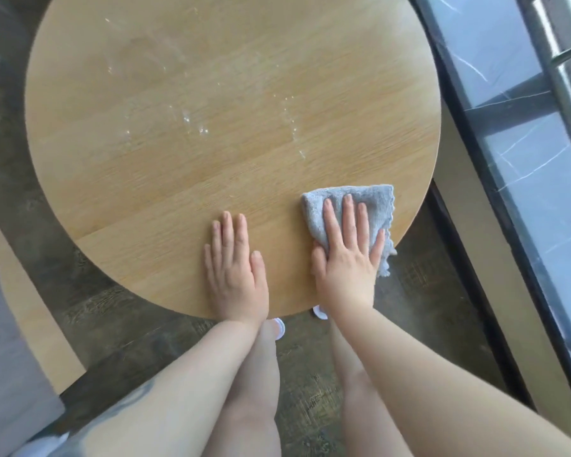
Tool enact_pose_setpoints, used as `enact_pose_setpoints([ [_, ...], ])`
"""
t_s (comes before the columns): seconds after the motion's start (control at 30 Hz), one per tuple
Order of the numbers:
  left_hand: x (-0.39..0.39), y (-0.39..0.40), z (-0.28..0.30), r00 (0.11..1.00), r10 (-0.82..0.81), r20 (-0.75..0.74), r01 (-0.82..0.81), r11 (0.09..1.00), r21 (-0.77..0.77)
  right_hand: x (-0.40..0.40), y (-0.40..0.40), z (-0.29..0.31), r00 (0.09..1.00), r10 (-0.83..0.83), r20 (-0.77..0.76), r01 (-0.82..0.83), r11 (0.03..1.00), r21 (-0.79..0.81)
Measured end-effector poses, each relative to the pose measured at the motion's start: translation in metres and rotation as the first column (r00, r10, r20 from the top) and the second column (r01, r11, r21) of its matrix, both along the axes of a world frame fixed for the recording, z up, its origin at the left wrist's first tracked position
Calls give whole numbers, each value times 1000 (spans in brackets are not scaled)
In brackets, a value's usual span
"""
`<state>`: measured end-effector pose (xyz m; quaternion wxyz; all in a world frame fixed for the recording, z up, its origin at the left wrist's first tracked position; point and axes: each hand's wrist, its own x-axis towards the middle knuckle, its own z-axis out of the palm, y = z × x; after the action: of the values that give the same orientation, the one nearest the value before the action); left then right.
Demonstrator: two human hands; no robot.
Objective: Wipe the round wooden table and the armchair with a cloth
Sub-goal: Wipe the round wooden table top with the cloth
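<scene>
Round light-wood tabletop w/ visible grain [178, 179] fills most of the head view, seen from above. Folded grey terry cloth w/ scalloped edge [373, 206] lies on its near-right part, one corner hanging just over the rim.

R hand [348, 249] is flat on the cloth, palm down, fingers straight and slightly spread, pressing it to the wood; thumb lies along the cloth's left edge. No curl round the fabric.

L hand [234, 268] is flat on bare wood just left of the cloth, fingers straight and together, holding nothing, wrist at the table's near rim. The hands are near each other, not touching.

Pale wet streaks and droplets [192, 123] glint across the far-centre of the top, well apart from the cloth.

Below the rim: bare legs and white shoe toes [279, 328] on a dark worn floor [129, 328]. Right side: dark marble-look ledge w/ white veins [508, 140]. No containers in view. Armchair can't be made out for sure.
</scene>
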<state>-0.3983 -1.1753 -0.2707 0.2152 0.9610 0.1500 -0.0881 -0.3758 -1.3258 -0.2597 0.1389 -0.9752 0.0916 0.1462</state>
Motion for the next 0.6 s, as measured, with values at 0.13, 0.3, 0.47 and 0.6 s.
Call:
enact_pose_setpoints([
  [0.13,5,-7,3,997,77,-1,-77,997,16,-31,16,5,947,319,46,-321,946,44],
  [0.3,-4,0,2,993,117,5,-117,992,54,-7,-25,-5,984,165,61,-164,986,-19],
  [0.47,-14,-1,3,989,149,-23,-146,986,78,-35,31,-1,860,499,102,-504,863,29],
  [0.6,-35,10,8,997,74,-30,-72,995,62,1,-44,-9,679,719,150,-724,689,-24],
])
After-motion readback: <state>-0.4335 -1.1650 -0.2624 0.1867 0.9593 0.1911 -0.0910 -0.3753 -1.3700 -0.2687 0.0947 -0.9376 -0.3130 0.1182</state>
